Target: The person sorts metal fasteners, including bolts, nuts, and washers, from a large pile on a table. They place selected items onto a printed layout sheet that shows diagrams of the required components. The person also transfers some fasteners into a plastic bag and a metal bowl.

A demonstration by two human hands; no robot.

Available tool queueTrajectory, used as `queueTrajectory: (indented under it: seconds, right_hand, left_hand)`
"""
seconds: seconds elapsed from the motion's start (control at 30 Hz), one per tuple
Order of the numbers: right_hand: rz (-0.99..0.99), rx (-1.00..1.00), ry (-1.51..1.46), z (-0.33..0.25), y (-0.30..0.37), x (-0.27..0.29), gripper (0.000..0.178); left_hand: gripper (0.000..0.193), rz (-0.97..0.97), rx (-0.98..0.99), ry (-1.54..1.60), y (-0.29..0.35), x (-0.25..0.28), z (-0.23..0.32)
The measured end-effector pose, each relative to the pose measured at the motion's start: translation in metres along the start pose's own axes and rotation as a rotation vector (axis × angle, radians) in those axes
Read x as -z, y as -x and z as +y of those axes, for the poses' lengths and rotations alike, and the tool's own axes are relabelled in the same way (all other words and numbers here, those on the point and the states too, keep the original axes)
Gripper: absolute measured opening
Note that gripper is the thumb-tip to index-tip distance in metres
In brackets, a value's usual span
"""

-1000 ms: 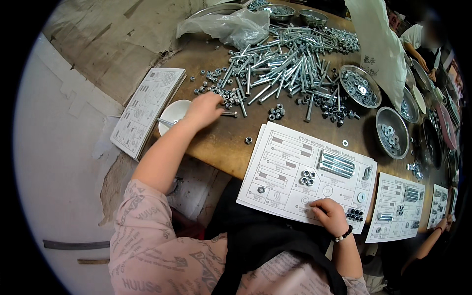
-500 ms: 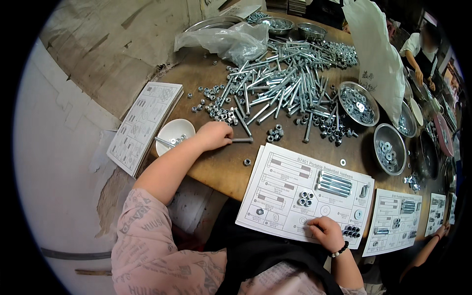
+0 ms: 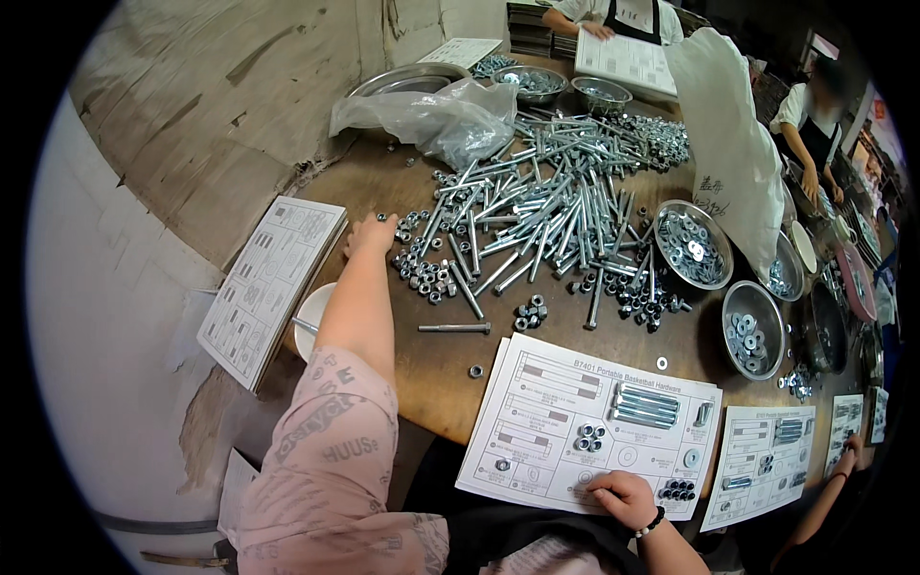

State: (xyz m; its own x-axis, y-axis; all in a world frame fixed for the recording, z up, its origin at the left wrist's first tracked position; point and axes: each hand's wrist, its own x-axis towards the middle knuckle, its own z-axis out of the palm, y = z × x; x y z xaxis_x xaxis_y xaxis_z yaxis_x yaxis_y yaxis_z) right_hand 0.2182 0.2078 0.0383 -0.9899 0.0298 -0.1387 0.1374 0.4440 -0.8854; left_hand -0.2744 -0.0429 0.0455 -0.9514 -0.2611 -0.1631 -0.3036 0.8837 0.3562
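My left hand (image 3: 372, 234) reaches to the far left of the table, fingers apart around a loose hex nut (image 3: 381, 218). Next to it lie more scattered nuts (image 3: 426, 276). A single long bolt (image 3: 454, 329) lies on the bare wood nearer me. My right hand (image 3: 625, 499) rests on the lower edge of a printed hardware sheet (image 3: 537, 450), fingers curled in with nothing showing in them. On that sheet stand a row of bolts (image 3: 645, 405), a group of silver nuts (image 3: 589, 438), dark nuts (image 3: 678, 491) and a washer (image 3: 691, 458).
A big bolt heap (image 3: 575, 211) fills the table's middle. Washer bowls (image 3: 692, 244) stand to the right by a white sack (image 3: 724, 144). At left are a sheet stack (image 3: 273, 287) and a white bowl (image 3: 311, 311) half behind my forearm. Co-workers stand beyond and at right.
My left hand has left the long bolt and moved away from me to the nuts at far left. The view has tilted up, showing a person across the table. My right hand stays put.
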Motion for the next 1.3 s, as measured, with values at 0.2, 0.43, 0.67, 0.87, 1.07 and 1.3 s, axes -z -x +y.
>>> queueTrajectory:
  seconds: [0.2,0.43,0.67,0.87,1.07,1.3]
  right_hand:
    - [0.006,-0.03,-0.04,-0.006,-0.002,0.002,0.012]
    - [0.008,-0.011,-0.034,0.0,0.0,0.001,0.012]
    - [0.0,-0.029,-0.081,0.001,-0.001,0.0,0.012]
    - [0.009,-0.07,-0.049,-0.005,-0.004,-0.001,0.014]
    - [0.049,-0.11,-0.006,-0.007,-0.005,-0.002,0.017]
    - [0.181,-0.179,0.045,-0.004,-0.004,-0.009,0.017]
  left_hand:
    - [0.048,0.234,-0.474,0.139,-0.008,-0.058,0.012]
    - [0.041,0.182,-0.578,0.087,0.037,-0.045,0.041]
    - [0.052,0.209,-0.121,0.009,-0.033,0.009,0.001]
    - [0.058,0.294,-0.094,0.063,-0.062,-0.031,0.012]
    - [0.06,0.213,-0.354,0.132,-0.103,-0.035,0.035]
    - [0.056,0.167,-0.458,0.103,-0.177,-0.029,0.05]
